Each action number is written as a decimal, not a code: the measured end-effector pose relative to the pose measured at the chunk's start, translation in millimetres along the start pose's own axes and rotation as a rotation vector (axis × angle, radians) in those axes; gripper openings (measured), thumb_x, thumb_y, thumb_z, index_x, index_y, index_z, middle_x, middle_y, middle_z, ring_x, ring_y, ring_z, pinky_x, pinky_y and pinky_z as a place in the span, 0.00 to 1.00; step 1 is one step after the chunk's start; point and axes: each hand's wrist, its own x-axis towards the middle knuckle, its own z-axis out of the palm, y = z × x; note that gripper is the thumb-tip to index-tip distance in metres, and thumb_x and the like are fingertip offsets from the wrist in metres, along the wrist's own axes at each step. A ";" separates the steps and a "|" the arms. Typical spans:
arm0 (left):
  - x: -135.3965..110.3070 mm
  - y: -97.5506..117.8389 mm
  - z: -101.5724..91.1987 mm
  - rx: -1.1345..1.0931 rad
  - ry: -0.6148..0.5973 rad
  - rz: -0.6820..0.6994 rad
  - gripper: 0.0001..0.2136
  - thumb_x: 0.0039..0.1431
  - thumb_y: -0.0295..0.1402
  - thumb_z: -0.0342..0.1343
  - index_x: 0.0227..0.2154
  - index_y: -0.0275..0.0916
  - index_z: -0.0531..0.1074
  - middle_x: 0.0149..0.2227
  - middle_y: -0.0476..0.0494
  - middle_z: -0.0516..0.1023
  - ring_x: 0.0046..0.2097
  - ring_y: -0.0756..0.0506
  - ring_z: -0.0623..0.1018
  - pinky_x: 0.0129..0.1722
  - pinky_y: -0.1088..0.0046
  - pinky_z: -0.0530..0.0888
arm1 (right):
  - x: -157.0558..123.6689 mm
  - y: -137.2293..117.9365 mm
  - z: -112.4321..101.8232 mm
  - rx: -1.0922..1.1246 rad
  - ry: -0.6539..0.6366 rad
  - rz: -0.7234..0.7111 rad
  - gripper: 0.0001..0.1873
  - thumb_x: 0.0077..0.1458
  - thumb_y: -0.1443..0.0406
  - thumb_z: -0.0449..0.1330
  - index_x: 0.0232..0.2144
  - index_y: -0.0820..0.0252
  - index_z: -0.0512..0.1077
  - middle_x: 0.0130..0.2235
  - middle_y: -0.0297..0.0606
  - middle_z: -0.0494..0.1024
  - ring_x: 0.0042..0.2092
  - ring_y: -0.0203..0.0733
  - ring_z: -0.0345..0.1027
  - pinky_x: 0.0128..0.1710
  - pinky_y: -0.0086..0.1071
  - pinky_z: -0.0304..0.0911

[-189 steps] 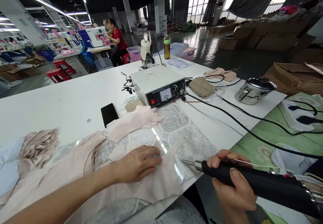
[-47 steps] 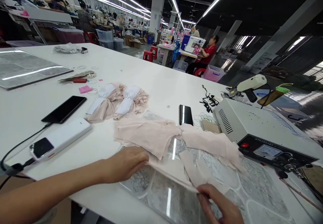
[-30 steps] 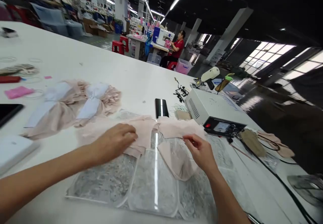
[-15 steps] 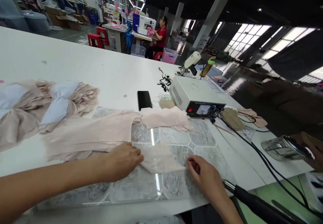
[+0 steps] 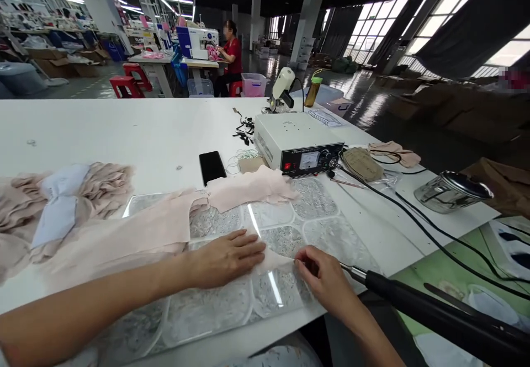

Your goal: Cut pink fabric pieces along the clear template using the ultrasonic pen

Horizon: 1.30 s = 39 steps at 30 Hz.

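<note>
A small piece of thin pale pink fabric (image 5: pixel 273 261) lies on the clear-topped, marbled grey mat (image 5: pixel 211 303). My left hand (image 5: pixel 232 256) rests flat on it, fingers stretched out and covering most of it. With thumb and fingertips, my right hand (image 5: pixel 321 273) pinches the fabric's right corner. A black-handled tool with a metal front end (image 5: pixel 389 287) comes in from the lower right; its tip is hidden behind my right hand. Larger pale pink pieces (image 5: pixel 136 229) lie stacked left of my left hand, and another pink strip (image 5: pixel 248 187) lies beyond it.
Behind the mat sit a phone (image 5: pixel 212 167) and a white control box (image 5: pixel 298 138) with a cable. Bundled pink fabric (image 5: pixel 107 187) is at left. A glass jar (image 5: pixel 445 193) stands near the right edge. Across the table, a person (image 5: pixel 232 55) sits at a sewing machine.
My left hand has slid right and flattened over the small fabric piece. My right hand now pinches its corner, which is drawn to a point. The whole view has shifted and levelled.
</note>
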 end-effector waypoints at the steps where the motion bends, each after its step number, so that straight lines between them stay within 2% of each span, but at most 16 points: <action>1: -2.8 1.4 -0.7 -0.004 -0.007 -0.016 0.16 0.70 0.29 0.45 0.59 0.35 0.64 0.60 0.38 0.68 0.62 0.39 0.66 0.62 0.57 0.62 | 0.1 -0.9 -2.2 0.018 -0.010 0.026 0.10 0.58 0.64 0.52 0.26 0.57 0.69 0.24 0.32 0.73 0.25 0.36 0.66 0.25 0.29 0.62; 5: -7.2 5.3 -6.2 0.001 -0.038 -0.057 0.17 0.71 0.29 0.44 0.60 0.36 0.62 0.61 0.38 0.67 0.62 0.39 0.66 0.62 0.57 0.62 | 2.0 1.1 -3.0 0.060 -0.014 0.114 0.14 0.59 0.62 0.52 0.23 0.58 0.69 0.18 0.30 0.71 0.20 0.35 0.65 0.20 0.27 0.59; 7: -3.9 4.8 -6.2 0.015 -0.042 -0.045 0.17 0.71 0.29 0.44 0.60 0.36 0.63 0.61 0.37 0.67 0.62 0.38 0.66 0.62 0.56 0.62 | 2.8 4.3 0.1 0.023 0.037 0.140 0.16 0.58 0.61 0.53 0.20 0.58 0.67 0.16 0.30 0.70 0.19 0.35 0.64 0.18 0.27 0.57; 9: 1.0 3.6 -3.7 0.023 -0.034 -0.023 0.17 0.71 0.28 0.43 0.59 0.35 0.63 0.61 0.37 0.66 0.62 0.38 0.66 0.62 0.55 0.62 | 1.0 6.7 2.7 -0.039 0.110 0.138 0.14 0.58 0.60 0.54 0.22 0.57 0.67 0.17 0.30 0.70 0.19 0.36 0.64 0.19 0.28 0.56; 13: 6.8 3.2 3.0 0.019 -0.009 0.019 0.17 0.71 0.28 0.43 0.59 0.34 0.63 0.60 0.36 0.67 0.62 0.39 0.66 0.62 0.56 0.63 | -12.6 6.9 3.9 -0.120 0.214 0.033 0.08 0.59 0.61 0.54 0.32 0.57 0.70 0.22 0.32 0.72 0.22 0.36 0.66 0.23 0.29 0.61; 17: 3.9 5.5 4.3 0.040 -0.046 0.007 0.18 0.70 0.27 0.45 0.61 0.34 0.61 0.61 0.33 0.65 0.64 0.35 0.64 0.59 0.54 0.67 | -27.1 8.0 7.6 -0.168 0.259 -0.095 0.09 0.61 0.63 0.53 0.35 0.56 0.72 0.31 0.36 0.75 0.24 0.35 0.67 0.25 0.29 0.64; 20: 0.9 5.2 3.4 0.057 -0.095 0.003 0.22 0.66 0.23 0.47 0.62 0.32 0.58 0.63 0.30 0.63 0.65 0.32 0.62 0.58 0.51 0.67 | -29.4 9.6 12.8 -0.222 0.307 -0.104 0.08 0.61 0.65 0.52 0.36 0.57 0.72 0.31 0.37 0.74 0.24 0.34 0.66 0.24 0.28 0.63; 24: -0.1 0.5 3.3 0.056 -0.152 0.040 0.28 0.60 0.21 0.49 0.63 0.32 0.54 0.64 0.30 0.61 0.64 0.31 0.62 0.57 0.50 0.67 | -22.9 8.1 16.3 -0.273 0.315 -0.083 0.06 0.60 0.66 0.54 0.37 0.58 0.71 0.30 0.35 0.73 0.24 0.33 0.66 0.24 0.27 0.62; 26: 0.1 -2.1 3.2 0.051 -0.155 0.065 0.29 0.59 0.21 0.50 0.63 0.33 0.54 0.64 0.30 0.61 0.64 0.32 0.62 0.58 0.52 0.67 | -18.6 6.3 16.7 -0.296 0.312 -0.075 0.05 0.59 0.67 0.54 0.34 0.58 0.70 0.29 0.34 0.73 0.25 0.34 0.67 0.24 0.27 0.60; 30: 1.1 -3.2 1.5 0.054 -0.131 0.082 0.28 0.58 0.21 0.50 0.62 0.33 0.56 0.63 0.31 0.62 0.64 0.32 0.63 0.57 0.53 0.67 | -13.2 4.4 16.1 -0.323 0.309 -0.070 0.09 0.59 0.68 0.53 0.27 0.57 0.67 0.25 0.32 0.71 0.24 0.34 0.65 0.23 0.27 0.58; 35: 2.9 1.2 -0.8 0.073 -0.153 0.079 0.27 0.59 0.21 0.50 0.62 0.30 0.56 0.62 0.30 0.63 0.63 0.31 0.64 0.56 0.54 0.68 | -8.7 8.0 16.1 -0.318 0.329 -0.070 0.09 0.61 0.67 0.51 0.29 0.58 0.67 0.26 0.33 0.70 0.25 0.33 0.66 0.26 0.26 0.60; 39: 3.7 5.1 -2.8 0.088 -0.118 0.041 0.22 0.63 0.23 0.50 0.60 0.30 0.59 0.61 0.31 0.65 0.61 0.32 0.66 0.54 0.55 0.69 | -5.5 10.1 15.9 -0.309 0.344 -0.060 0.08 0.59 0.67 0.52 0.29 0.57 0.69 0.27 0.34 0.72 0.24 0.35 0.66 0.23 0.28 0.60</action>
